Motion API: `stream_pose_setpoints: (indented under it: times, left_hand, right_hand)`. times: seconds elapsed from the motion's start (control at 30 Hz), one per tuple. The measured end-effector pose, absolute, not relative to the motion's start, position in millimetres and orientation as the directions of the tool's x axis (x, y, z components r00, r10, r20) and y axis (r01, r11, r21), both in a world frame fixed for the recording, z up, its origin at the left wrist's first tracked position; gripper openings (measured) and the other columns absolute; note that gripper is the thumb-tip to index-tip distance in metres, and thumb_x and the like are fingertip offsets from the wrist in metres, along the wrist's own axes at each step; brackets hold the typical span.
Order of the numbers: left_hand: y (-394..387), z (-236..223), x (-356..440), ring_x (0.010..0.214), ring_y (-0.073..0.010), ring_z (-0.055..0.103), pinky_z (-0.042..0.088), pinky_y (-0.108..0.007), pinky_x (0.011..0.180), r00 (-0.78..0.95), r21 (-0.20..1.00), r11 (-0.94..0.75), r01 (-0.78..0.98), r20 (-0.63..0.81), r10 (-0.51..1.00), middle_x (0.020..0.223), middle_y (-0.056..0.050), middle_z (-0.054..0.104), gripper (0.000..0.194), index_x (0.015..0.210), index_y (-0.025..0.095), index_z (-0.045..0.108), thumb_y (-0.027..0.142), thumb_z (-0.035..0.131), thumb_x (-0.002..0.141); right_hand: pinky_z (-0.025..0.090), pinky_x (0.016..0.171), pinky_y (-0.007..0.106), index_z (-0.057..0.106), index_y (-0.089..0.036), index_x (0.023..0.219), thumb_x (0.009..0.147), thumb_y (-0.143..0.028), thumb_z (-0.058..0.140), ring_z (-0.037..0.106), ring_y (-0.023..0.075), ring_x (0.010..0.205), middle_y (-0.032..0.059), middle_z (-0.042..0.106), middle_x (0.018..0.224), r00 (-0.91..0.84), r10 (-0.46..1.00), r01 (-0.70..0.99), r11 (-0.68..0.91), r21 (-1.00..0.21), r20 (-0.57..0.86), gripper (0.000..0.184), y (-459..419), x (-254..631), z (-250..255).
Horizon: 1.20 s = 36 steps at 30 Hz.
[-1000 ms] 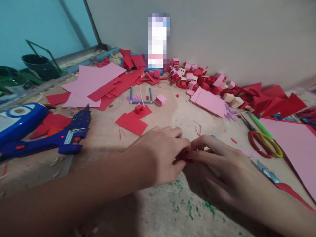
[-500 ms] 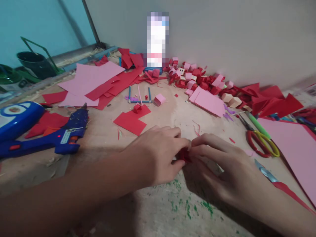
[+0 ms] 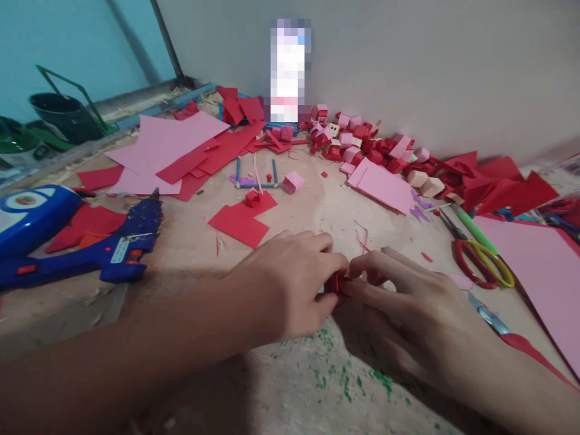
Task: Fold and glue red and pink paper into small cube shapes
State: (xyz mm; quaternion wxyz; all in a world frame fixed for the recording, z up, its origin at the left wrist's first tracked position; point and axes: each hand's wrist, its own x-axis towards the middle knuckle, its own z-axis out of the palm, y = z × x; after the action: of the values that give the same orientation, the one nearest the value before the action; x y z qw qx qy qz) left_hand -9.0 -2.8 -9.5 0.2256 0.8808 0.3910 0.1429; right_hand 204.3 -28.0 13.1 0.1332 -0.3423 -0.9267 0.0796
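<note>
My left hand (image 3: 285,284) and my right hand (image 3: 408,302) meet low over the tabletop. Both pinch a small red folded paper piece (image 3: 336,284) between their fingertips. Most of that piece is hidden by my fingers. A red paper square (image 3: 242,225) lies just beyond my left hand. Further back a small pink paper cube (image 3: 293,181) sits next to blue sticks (image 3: 240,172) laid in a frame shape.
A blue glue gun (image 3: 109,251) lies at the left, with a blue case (image 3: 31,214) behind it. Red-and-yellow scissors (image 3: 480,260) and a craft knife (image 3: 489,317) lie at the right. Pink sheets (image 3: 167,142) and several red and pink paper cubes (image 3: 362,142) crowd the back by the wall.
My right fingers have shifted slightly on the red piece, lying flatter. Both hands stay in the same spot.
</note>
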Motion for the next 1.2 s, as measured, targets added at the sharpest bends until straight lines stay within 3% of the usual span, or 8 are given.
stream_pose_setpoints:
  times: [0.37,0.67,1.2]
  left_hand:
    - [-4,-9,-9,0.094,-0.0251,0.066,0.047,-0.04,0.081,0.653,0.503,-0.602,0.621,0.094,0.752,0.103,-0.006,0.068,0.015,0.101,0.021,0.073,0.027,0.067,0.089]
    - [-3,-7,-7,0.096,-0.0281,0.067,0.05,-0.045,0.084,0.649,0.482,-0.59,0.648,0.056,0.759,0.106,-0.008,0.068,0.019,0.104,0.021,0.073,0.028,0.063,0.09]
    - [-2,-9,-6,0.093,-0.0275,0.066,0.051,-0.045,0.083,0.665,0.456,-0.624,0.635,0.09,0.742,0.102,-0.008,0.067,0.016,0.098,0.02,0.072,0.03,0.062,0.091]
  right_hand:
    - [0.043,0.059,0.032,0.075,-0.019,0.078,0.098,-0.015,0.05,0.056,0.0193,0.071,0.009,0.063,0.088,-0.713,0.682,0.641,0.728,-0.245,0.16,0.032,-23,203,11]
    - [0.044,0.06,0.028,0.079,-0.021,0.087,0.092,-0.01,0.055,0.058,0.0153,0.069,0.0065,0.064,0.093,-0.695,0.712,0.663,0.688,-0.294,0.099,0.027,-20,205,8]
    - [0.05,0.064,0.027,0.076,-0.02,0.081,0.099,-0.014,0.059,0.059,0.0151,0.076,0.0093,0.064,0.104,-0.815,0.537,0.443,0.82,-0.363,0.218,0.025,5,218,-6]
